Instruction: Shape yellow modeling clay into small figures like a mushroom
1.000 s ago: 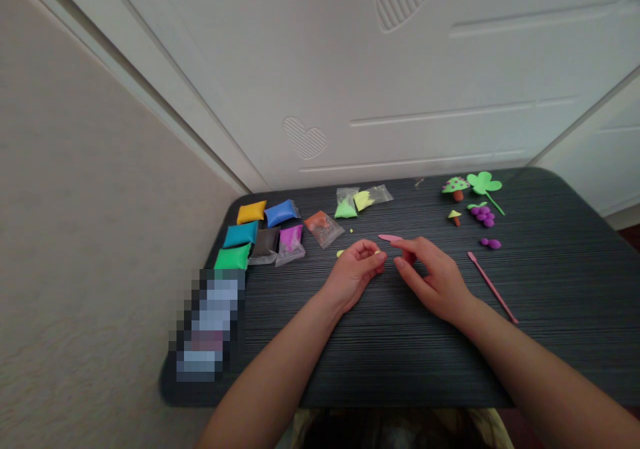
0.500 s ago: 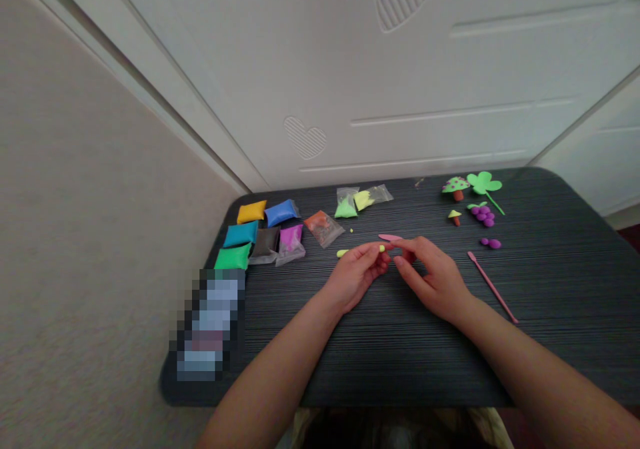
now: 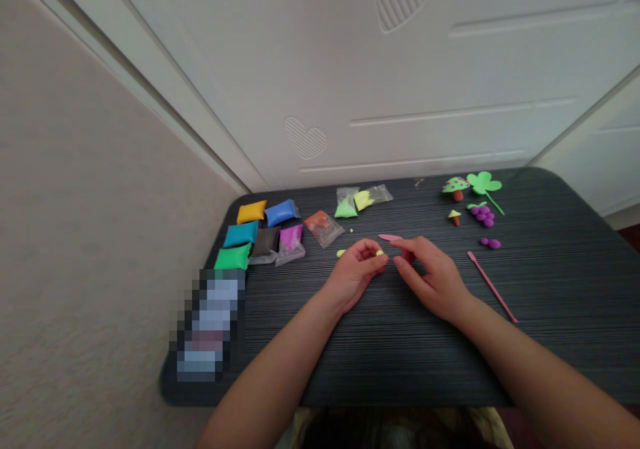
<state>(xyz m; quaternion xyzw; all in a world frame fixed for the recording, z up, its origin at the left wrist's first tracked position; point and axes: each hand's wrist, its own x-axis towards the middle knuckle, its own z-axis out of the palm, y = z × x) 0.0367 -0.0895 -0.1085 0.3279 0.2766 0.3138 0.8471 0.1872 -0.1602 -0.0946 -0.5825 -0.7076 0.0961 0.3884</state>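
My left hand [image 3: 357, 272] pinches a small lump of yellow clay [image 3: 380, 253] between thumb and fingertips. Partly behind that hand, another yellow clay piece [image 3: 341, 253] lies on the table. To its right is my right hand [image 3: 435, 277], thumb and forefinger apart, with nothing visible between them; its other fingers are curled under. Just beyond the right fingertips lies a pink clay knife [image 3: 390, 238], its near end covered by the hand. A tiny yellow crumb [image 3: 351, 230] sits farther back. An opened packet of yellow clay [image 3: 367, 199] rests near the back edge.
Colored clay packets [image 3: 241, 234] cluster at the left, beside a pixelated patch. An orange-brown packet [image 3: 323, 228] and a light green one [image 3: 346, 206] lie behind my hands. Clay mushrooms [image 3: 456, 186], a green clover [image 3: 483, 182], purple grapes [image 3: 483, 214] and a pink stick tool [image 3: 493, 287] are right.
My left fingers shifted, showing more of the yellow lump half a second ago and curling partly around it again now. My right hand has stayed nearly still.
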